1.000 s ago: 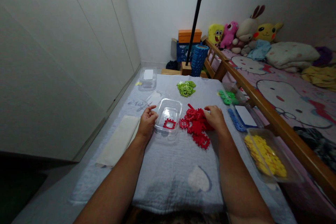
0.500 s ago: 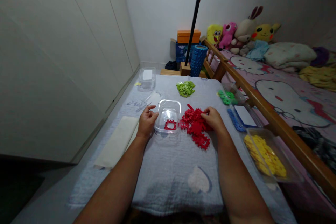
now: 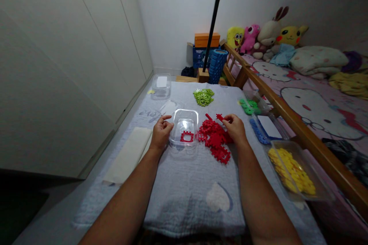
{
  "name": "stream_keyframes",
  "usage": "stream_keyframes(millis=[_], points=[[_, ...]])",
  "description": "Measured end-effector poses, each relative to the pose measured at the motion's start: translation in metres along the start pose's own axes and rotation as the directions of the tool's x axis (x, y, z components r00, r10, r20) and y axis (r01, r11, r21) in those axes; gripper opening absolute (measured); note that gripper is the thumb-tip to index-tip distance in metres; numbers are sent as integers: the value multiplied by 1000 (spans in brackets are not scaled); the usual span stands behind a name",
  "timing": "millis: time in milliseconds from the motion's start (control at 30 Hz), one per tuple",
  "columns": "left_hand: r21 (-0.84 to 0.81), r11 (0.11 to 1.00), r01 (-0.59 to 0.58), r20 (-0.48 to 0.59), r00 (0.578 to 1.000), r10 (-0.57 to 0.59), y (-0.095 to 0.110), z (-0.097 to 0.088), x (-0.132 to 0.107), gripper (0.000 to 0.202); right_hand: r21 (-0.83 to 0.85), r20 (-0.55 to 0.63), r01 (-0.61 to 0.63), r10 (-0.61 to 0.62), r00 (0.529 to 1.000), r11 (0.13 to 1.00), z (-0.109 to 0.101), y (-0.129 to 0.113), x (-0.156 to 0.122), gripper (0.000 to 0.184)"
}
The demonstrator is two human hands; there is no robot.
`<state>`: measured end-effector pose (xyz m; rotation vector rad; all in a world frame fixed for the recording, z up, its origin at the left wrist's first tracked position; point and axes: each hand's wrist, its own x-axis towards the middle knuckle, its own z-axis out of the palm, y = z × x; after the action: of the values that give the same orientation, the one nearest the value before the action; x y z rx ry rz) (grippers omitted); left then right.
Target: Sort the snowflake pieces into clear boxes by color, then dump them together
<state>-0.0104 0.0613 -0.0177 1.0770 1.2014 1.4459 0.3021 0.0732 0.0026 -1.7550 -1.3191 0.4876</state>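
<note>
The right hand (image 3: 235, 127) pinches a red piece (image 3: 219, 117), a red pile (image 3: 214, 138) beside it. By the left hand (image 3: 161, 134) is a clear box (image 3: 184, 119); can't tell if held.

Pink bedsheet (image 3: 310, 103) beyond a wooden rail (image 3: 290, 109); white cabinet (image 3: 71, 65) opposite
A long-eared plush (image 3: 270, 31) sits between a pink plush (image 3: 250, 39) and a red-cheeked yellow plush (image 3: 290, 36); an orange box (image 3: 206, 40) rests on a blue box (image 3: 198, 60); a blue roller (image 3: 217, 66) stands just beside a black pole (image 3: 213, 23) rising from a wooden block (image 3: 202, 76)
</note>
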Motion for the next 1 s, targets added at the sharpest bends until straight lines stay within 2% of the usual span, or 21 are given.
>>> stream_keyframes(millis=[133,200,267,367,433,667,900,1000], points=[[-4,1000,7,4,1000,-7,0,0,0,42,138,-39,82,-77,996,987,10,-24,-14,20],[3,1000,8,2,1000,-8,-1,0,0,41,226,2,143,-147,989,964,20,-41,-28,20],[6,1000,9,1,1000,-9,-1,0,0,41,256,95,221,-252,963,941,29,-58,-43,15],[14,1000,12,12,1000,-13,-1,0,0,41,177,234,355,-390,891,918,42,-79,-59,5],[27,1000,11,20,1000,-11,-1,0,0,40,64,313,424,-422,851,903,48,-89,-61,3],[45,999,-7,31,1000,6,-4,-1,3,41,-344,535,540,-312,785,768,70,-111,-45,11],[56,998,-8,36,999,6,-3,-1,3,41,-509,638,633,-238,732,583,85,-123,-33,25],[55,998,-9,33,999,8,-3,-1,3,40,-531,643,649,-239,727,545,90,-126,-32,29]])
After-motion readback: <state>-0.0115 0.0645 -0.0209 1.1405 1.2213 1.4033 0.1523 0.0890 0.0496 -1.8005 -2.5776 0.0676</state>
